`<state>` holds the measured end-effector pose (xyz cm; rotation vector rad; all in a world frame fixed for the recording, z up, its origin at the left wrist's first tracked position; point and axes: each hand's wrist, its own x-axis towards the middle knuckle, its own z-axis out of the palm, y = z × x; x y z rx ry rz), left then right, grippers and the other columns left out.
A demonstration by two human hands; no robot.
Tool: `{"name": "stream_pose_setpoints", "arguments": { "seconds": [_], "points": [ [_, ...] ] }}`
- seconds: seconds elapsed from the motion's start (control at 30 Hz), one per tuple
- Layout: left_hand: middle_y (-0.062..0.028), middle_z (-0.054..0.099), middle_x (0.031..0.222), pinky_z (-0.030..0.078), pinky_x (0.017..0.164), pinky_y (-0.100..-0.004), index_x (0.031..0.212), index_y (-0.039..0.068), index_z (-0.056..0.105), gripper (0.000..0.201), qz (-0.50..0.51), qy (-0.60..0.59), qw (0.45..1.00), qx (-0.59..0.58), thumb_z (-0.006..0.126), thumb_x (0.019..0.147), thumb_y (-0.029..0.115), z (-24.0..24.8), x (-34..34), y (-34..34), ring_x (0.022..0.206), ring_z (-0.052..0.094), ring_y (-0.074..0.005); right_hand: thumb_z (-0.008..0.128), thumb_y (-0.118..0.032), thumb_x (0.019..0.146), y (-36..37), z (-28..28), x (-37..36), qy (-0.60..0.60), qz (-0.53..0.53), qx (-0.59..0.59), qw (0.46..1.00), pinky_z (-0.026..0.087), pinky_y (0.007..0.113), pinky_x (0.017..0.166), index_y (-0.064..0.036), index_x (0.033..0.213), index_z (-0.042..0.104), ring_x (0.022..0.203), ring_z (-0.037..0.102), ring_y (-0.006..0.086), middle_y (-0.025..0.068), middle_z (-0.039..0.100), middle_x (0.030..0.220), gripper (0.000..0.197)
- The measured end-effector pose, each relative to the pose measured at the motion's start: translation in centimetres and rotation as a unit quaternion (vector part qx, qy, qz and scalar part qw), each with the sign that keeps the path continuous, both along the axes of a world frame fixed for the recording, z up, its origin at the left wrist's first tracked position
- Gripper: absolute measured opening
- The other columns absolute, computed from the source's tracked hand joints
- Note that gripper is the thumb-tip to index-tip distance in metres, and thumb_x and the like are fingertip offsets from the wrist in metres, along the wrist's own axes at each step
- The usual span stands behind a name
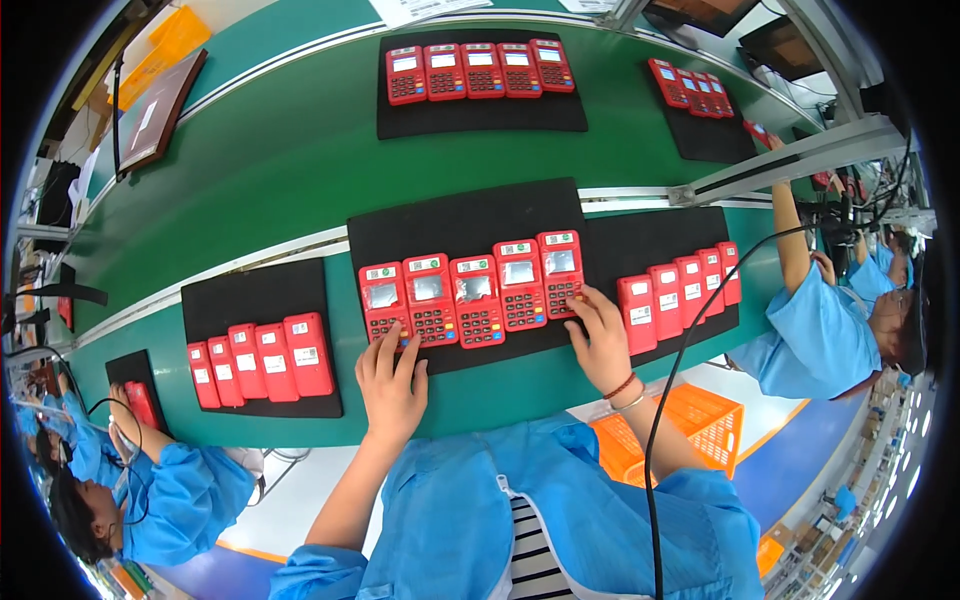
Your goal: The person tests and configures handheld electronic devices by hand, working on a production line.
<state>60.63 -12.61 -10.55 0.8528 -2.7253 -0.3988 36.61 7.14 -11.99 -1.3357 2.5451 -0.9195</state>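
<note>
Several red card payment terminals with keypads and small grey screens stand in an uneven row on a black mat before me. My left hand lies at the lower end of the leftmost terminal, fingers stretched out and fingertips on its keypad. At the other end of the row, my right hand has its fingers apart, with fingertips against the lower right side of the rightmost terminal. Between them, the middle terminal sits lower than its neighbours. Neither hand is wrapped around anything.
Face-down red terminals lie on mats left and right. Across the white rail, more terminals rest on a far mat. Co-workers in blue sit either side. A black cable hangs at right, above an orange crate.
</note>
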Motion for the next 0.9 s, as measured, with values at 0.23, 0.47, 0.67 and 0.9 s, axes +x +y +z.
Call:
{"name": "stream_pose_setpoints", "arguments": {
  "seconds": [0.23,0.47,0.67,0.9],
  "points": [
    [-0.0134,0.05,0.137,0.038,0.102,-0.0481,0.123,0.007,0.06,0.043,-0.049,-0.076,0.995,0.036,0.068,0.081,0.011,1.8,-0.7,-0.9,0.124,0.045,-0.0361,0.064,0.003,0.082,-0.6,1.1,-1.8,0.005,0.047,0.032,0.998,0.05,0.039,0.09,-0.0044,0.116,0.063,0.109,0.058,0.033,0.0154,0.055,0.126,0.034],
    [-0.0193,0.045,0.135,0.035,0.098,-0.0471,0.136,0.009,0.049,0.065,-0.043,-0.133,0.989,0.047,0.074,0.078,0.021,3.0,-2.4,-0.6,0.113,0.046,-0.0357,0.065,-0.008,0.085,-1.5,3.2,-0.7,-0.031,0.052,0.125,0.99,0.055,0.04,0.079,-0.0082,0.129,0.052,0.104,0.062,0.038,0.0214,0.045,0.135,0.046],
    [-0.0239,0.041,0.136,0.035,0.096,-0.0471,0.143,0.014,0.044,0.075,-0.04,-0.177,0.981,0.073,0.077,0.076,0.026,3.8,-3.4,-0.7,0.113,0.046,-0.0367,0.073,-0.017,0.08,-1.1,3.3,-0.6,-0.032,0.079,0.146,0.986,0.057,0.041,0.079,-0.0155,0.14,0.045,0.108,0.06,0.0419,0.0231,0.036,0.143,0.066],
    [-0.0303,0.036,0.137,0.037,0.093,-0.0486,0.147,0.022,0.039,0.082,-0.064,-0.225,0.97,0.065,0.079,0.075,0.03,4.1,-3.8,-0.3,0.114,0.045,-0.041,0.078,-0.034,0.077,-2.6,4.7,0.1,-0.097,0.083,0.248,0.96,0.059,0.041,0.077,-0.0226,0.142,0.043,0.101,0.064,0.045,0.0299,0.025,0.146,0.075]
  ]
}}
